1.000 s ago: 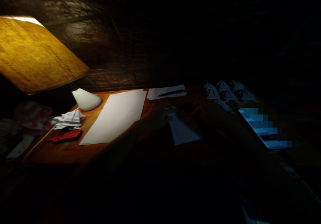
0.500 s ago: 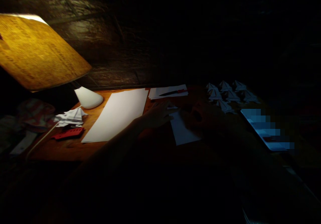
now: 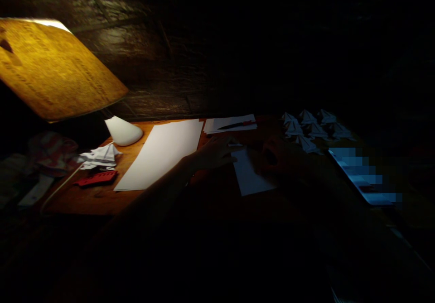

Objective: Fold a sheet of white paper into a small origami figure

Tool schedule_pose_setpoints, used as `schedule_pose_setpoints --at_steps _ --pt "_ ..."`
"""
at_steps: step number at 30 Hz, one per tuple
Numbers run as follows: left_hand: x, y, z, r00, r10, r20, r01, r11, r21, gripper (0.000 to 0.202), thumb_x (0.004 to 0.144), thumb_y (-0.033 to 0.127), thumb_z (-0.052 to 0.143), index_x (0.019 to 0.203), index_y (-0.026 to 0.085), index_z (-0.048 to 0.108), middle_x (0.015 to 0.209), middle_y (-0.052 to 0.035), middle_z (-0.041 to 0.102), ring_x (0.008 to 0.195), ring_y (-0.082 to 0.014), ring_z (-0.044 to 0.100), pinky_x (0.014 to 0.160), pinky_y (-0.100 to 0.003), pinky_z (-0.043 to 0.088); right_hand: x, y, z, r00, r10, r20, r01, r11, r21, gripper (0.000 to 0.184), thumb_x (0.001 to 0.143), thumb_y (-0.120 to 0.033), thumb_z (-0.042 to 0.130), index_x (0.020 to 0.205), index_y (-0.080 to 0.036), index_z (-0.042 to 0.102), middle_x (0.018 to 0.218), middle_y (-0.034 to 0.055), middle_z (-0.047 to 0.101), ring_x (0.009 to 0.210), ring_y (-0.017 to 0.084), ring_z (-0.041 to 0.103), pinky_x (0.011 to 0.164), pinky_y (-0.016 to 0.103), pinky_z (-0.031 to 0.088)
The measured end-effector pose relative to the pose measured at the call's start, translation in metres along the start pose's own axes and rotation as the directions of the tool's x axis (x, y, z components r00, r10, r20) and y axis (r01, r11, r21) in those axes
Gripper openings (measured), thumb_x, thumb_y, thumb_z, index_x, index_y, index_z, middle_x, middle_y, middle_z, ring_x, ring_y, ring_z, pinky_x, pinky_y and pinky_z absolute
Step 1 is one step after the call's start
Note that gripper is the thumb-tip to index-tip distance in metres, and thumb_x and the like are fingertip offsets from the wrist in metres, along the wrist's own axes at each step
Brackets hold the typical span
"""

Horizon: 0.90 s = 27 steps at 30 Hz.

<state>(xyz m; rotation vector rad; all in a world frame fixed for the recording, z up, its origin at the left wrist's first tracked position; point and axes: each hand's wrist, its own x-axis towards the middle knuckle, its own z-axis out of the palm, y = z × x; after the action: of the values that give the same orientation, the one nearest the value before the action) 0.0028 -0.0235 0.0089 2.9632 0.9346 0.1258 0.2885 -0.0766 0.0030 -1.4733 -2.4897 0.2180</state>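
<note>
The scene is very dark, lit only by a lamp on the left. My left hand (image 3: 217, 151) lies on the upper left corner of a small white sheet of paper (image 3: 253, 180) on the wooden table (image 3: 102, 199), fingers stretched toward the sheet. My right hand (image 3: 277, 156) rests on the same sheet's upper right part; it sits in deep shadow and its fingers look curled. A large white sheet (image 3: 163, 153) lies just left of my left hand.
A yellow lampshade (image 3: 54, 72) hangs over the table's left, above its white base (image 3: 123, 131). Crumpled folded paper (image 3: 100, 156) and a red flat object (image 3: 95, 178) lie left. Behind are paper with a red-handled knife (image 3: 236, 124), several folded paper figures (image 3: 314, 128) and a lit screen (image 3: 365, 176).
My right hand has shifted a little on the small sheet. The camera has drifted slightly, so everything sits a bit further right. My left hand stays on the sheet's corner.
</note>
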Motion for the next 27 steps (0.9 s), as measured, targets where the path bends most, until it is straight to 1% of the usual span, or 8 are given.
schedule_pose_setpoints --at_steps 3,9,14,19,23,27 --pt "-0.0006 0.0001 -0.0021 1.0 -0.003 -0.006 0.003 1.0 -0.006 0.052 0.099 0.043 0.056 0.15 0.038 0.046 0.141 -0.0074 0.052 0.13 -0.0281 0.049 0.11 -0.05 0.035 0.0001 0.0008 0.0009 1.0 -0.002 -0.009 0.002 1.0 0.019 0.056 0.074 -0.069 0.074 0.103 -0.022 0.064 0.116 0.0122 0.058 0.104 0.032 0.057 0.077 0.039 0.047" --pt "-0.0031 -0.0031 -0.0043 0.998 -0.021 -0.051 0.018 0.999 -0.048 0.055 0.095 0.049 0.062 0.147 0.034 0.05 0.138 -0.0069 0.055 0.126 -0.0268 0.053 0.109 -0.047 0.04 0.0014 0.0037 0.0034 0.999 -0.025 -0.029 0.025 1.0 -0.009 0.057 0.074 -0.07 0.074 0.102 -0.022 0.065 0.114 0.0126 0.058 0.103 0.032 0.057 0.079 0.04 0.047" --pt "-0.0043 -0.0011 -0.0054 0.994 -0.081 -0.078 0.077 0.996 -0.053 0.057 0.094 0.05 0.064 0.145 0.029 0.052 0.136 -0.0074 0.057 0.125 -0.0276 0.055 0.108 -0.046 0.041 0.0016 0.0046 0.0041 0.999 -0.022 -0.025 0.021 1.0 -0.006 0.057 0.074 -0.071 0.073 0.102 -0.022 0.064 0.115 0.0128 0.058 0.102 0.032 0.057 0.077 0.04 0.047" --pt "-0.0059 -0.0037 -0.0072 0.991 -0.108 -0.078 0.108 0.994 0.0 0.065 0.09 0.061 0.063 0.143 0.024 0.055 0.137 -0.0107 0.058 0.121 -0.0299 0.057 0.105 -0.046 0.042 0.0005 0.0042 0.0052 0.999 -0.016 -0.043 0.016 1.0 -0.009 0.057 0.073 -0.073 0.073 0.099 -0.023 0.064 0.113 0.0123 0.058 0.102 0.032 0.057 0.079 0.04 0.048" --pt "-0.0086 -0.0051 -0.0083 0.988 -0.123 -0.089 0.129 0.99 0.064 0.067 0.09 0.067 0.059 0.142 0.025 0.055 0.136 -0.011 0.058 0.121 -0.0312 0.057 0.104 -0.048 0.04 0.0 0.0034 0.0044 0.999 -0.024 -0.048 0.025 1.0 0.004 0.055 0.074 -0.071 0.073 0.099 -0.023 0.064 0.113 0.012 0.059 0.1 0.031 0.058 0.079 0.04 0.047" --pt "-0.0086 -0.0034 -0.0098 0.983 -0.154 -0.096 0.164 0.981 0.104 0.07 0.086 0.072 0.06 0.138 0.024 0.057 0.132 -0.0117 0.06 0.119 -0.0329 0.057 0.102 -0.048 0.04 0.0001 0.0027 0.0025 0.998 -0.04 -0.042 0.04 0.999 0.017 0.053 0.075 -0.069 0.074 0.098 -0.023 0.064 0.112 0.0117 0.059 0.101 0.031 0.058 0.079 0.04 0.047"
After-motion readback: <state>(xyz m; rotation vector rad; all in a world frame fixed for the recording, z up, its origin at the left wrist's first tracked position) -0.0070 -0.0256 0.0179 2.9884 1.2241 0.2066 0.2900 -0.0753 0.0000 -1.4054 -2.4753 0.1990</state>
